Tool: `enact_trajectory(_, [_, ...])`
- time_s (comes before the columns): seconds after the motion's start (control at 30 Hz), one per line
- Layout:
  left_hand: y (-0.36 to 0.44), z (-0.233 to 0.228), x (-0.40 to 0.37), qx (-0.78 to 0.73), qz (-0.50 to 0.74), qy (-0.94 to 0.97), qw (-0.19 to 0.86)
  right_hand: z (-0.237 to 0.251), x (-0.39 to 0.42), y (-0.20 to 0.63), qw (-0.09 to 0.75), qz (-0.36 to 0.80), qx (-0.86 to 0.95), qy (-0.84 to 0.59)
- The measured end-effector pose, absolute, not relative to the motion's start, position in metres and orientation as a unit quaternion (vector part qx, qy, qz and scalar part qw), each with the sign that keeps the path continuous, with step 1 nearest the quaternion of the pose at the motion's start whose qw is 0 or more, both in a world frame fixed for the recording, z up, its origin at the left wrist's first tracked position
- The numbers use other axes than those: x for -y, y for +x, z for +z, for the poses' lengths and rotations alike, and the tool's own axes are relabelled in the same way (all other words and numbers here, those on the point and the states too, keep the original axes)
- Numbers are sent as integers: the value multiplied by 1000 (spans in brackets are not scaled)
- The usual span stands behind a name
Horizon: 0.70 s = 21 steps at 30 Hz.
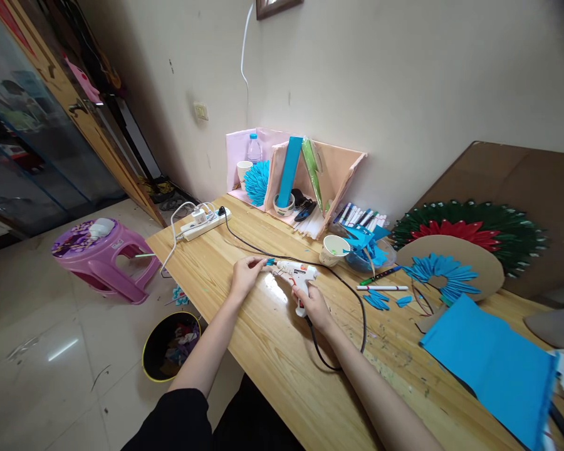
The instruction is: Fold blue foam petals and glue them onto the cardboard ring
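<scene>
Just left of the frame's centre, the right hand (pixel 316 305) is gripping the handle of a white glue gun (pixel 297 273), its fingers clenched round the grip low on the tool. The gun is lying nearly level over the wooden worktop (pixel 272 351), its long axis running left to right across the frame, with the nozzle pointing left. Straight off that nozzle, the left hand (pixel 245 274) is pinching a small blue paper piece (pixel 269 262) between thumb and fingertips, holding it at the tip, touching or just short of it; I cannot tell which. So the paper is sitting to the left of the right hand, in line with the barrel, and the left hand is the nearer one to it. A black cord (pixel 357 307) is trailing from the handle, looping rightward and then back up toward a white power strip (pixel 205 223) in the upper left part of the worktop. A paper cup (pixel 333 250) is standing just beyond the gun, near but apart.
</scene>
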<state>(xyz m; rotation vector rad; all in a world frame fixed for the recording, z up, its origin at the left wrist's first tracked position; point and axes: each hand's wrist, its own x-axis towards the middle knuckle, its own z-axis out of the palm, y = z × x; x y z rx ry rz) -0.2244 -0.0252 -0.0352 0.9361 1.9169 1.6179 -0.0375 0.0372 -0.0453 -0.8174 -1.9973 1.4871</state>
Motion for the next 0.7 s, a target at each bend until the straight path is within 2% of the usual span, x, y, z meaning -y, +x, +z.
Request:
enact_trajectory(0.27, [-228,-38,24,-701,590,333,224,-48,-37,-37,259,537,734,-326])
enact_trajectory(0.47, [-228,-38,24,-701,592,330,223,-51,-37,-35,280,577,704,-304])
enact_trajectory(0.7, [-228,-40,23,-700,591,329,228,-51,-36,-35,241,570,727,-297])
